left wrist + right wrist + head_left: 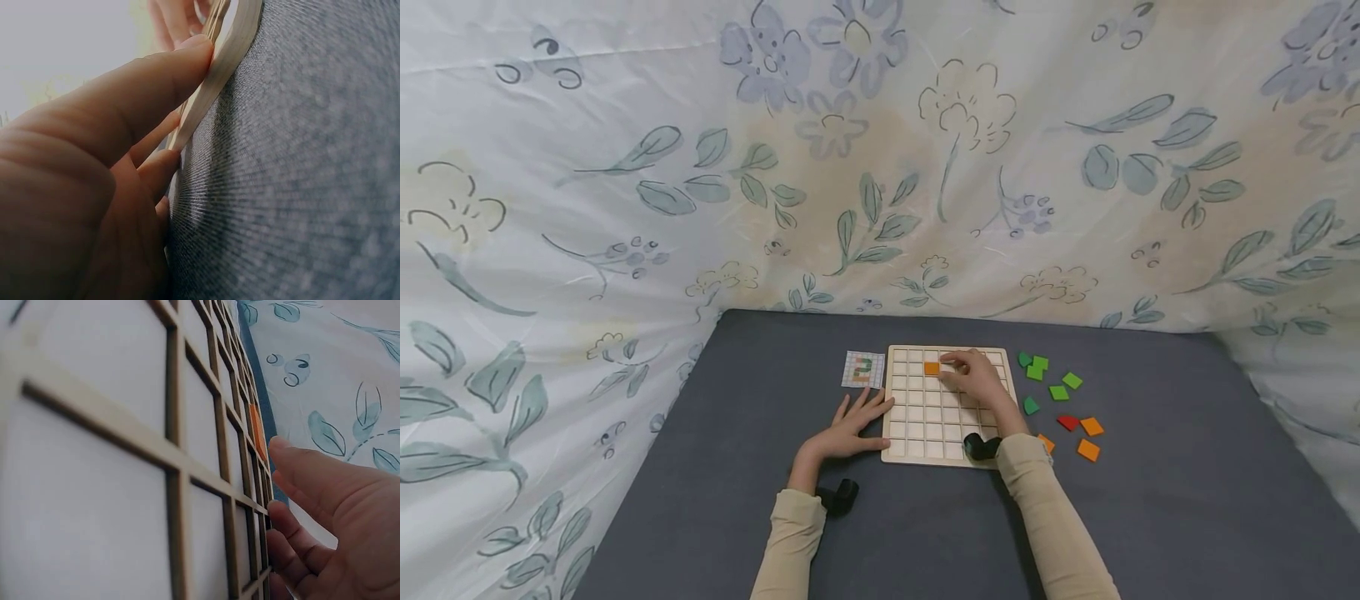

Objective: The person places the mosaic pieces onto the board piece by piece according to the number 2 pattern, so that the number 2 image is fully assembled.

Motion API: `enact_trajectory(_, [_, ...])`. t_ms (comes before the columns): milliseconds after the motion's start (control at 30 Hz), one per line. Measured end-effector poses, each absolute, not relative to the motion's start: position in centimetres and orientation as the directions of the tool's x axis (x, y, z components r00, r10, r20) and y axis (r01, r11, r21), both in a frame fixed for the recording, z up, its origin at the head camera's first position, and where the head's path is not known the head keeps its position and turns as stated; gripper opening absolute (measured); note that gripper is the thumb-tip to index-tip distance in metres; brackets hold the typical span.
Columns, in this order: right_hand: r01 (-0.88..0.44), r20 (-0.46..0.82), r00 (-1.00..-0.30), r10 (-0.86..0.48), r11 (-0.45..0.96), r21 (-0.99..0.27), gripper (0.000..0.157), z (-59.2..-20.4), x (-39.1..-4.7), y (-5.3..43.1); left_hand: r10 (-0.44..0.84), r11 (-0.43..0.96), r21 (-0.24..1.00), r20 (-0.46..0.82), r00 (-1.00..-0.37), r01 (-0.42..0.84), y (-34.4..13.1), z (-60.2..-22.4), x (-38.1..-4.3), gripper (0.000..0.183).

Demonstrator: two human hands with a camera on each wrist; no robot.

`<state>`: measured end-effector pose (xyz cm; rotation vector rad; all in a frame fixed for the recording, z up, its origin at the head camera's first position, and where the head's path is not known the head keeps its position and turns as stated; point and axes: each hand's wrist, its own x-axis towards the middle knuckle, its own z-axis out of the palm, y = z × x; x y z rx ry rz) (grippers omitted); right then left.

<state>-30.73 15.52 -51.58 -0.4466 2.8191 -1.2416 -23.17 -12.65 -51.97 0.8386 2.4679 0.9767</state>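
A pale floral curtain (865, 167) hangs behind the bench (1187, 467) and along its left and right sides — printed with blue-green leaves, lavender flowers, berry sprigs and outlined yellowish blossoms — while the bench's dark grey surface shows a woven texture up close

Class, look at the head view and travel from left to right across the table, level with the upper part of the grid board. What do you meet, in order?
Small patterned card → orange tile in the board → right hand → light green tiles.
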Motion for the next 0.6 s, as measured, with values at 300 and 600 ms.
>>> enact_trajectory(300, [-0.276,0.091,-0.943,-0.321,0.593,-0.757,0.040,-51.0,-30.3,16.3,0.641,0.590,0.702,-0.106,-0.760,0.400,-12.6,-52.0,-23.2,0.071])
enact_trajectory(600, [-0.259,0.084,-0.950,-0.300,0.608,-0.751,0.040,-50.7,-30.4,17.4,0.639,0.589,0.702,-0.101,-0.763,0.401,-12.7,-52.1,-23.2,0.071])
